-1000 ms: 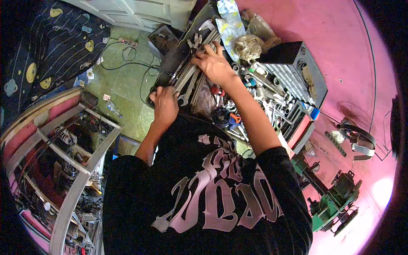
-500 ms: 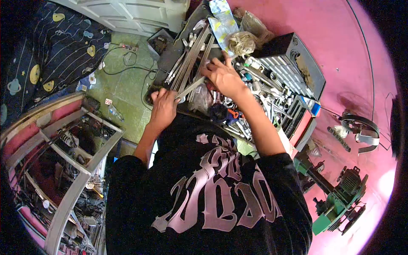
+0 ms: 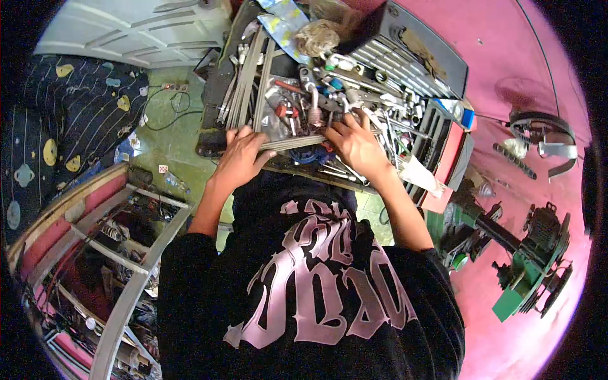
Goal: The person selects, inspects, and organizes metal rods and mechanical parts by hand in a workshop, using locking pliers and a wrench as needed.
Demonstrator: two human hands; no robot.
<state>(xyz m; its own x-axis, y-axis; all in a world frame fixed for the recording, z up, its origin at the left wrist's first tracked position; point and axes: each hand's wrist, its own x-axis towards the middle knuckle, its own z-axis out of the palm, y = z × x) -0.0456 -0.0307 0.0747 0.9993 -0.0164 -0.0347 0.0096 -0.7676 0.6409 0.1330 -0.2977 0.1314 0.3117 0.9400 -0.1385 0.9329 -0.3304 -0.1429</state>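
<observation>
Left hand (image 3: 244,152) and right hand (image 3: 358,144), with rod bundle (image 3: 297,143)

Clock centred on the rod bundle; 12 points away from the wearer.

Left hand: fingers curled, holding the bundle's left end, thumb on the near side. Right hand: bent fingers gripping near the other end.

Rod bundle: thin, straight, dull grey pieces, held crosswise over the near part of the workbench (image 3: 214,95).

Second lot of rods (image 3: 246,82): at 11 o'clock, lying lengthwise.

Red part (image 3: 286,111): at 12, just beyond the bundle.

Patterned packet (image 3: 283,26): farther off at 12, pale blue and yellow; its print is too small to read.

Metal tools and sockets (image 3: 380,95): heaped at 2. Grey case (image 3: 456,54): beyond them.

Green machine (image 3: 516,278): at 4, well apart.

Black shirt (image 3: 380,354): at 6. Blackletter lettering (image 3: 275,304) in pinkish grey spans the chest; the wording cannot be made out with certainty.

White card (image 3: 163,169): on the floor between 8 and 9, bearing red marks, illegible.
</observation>
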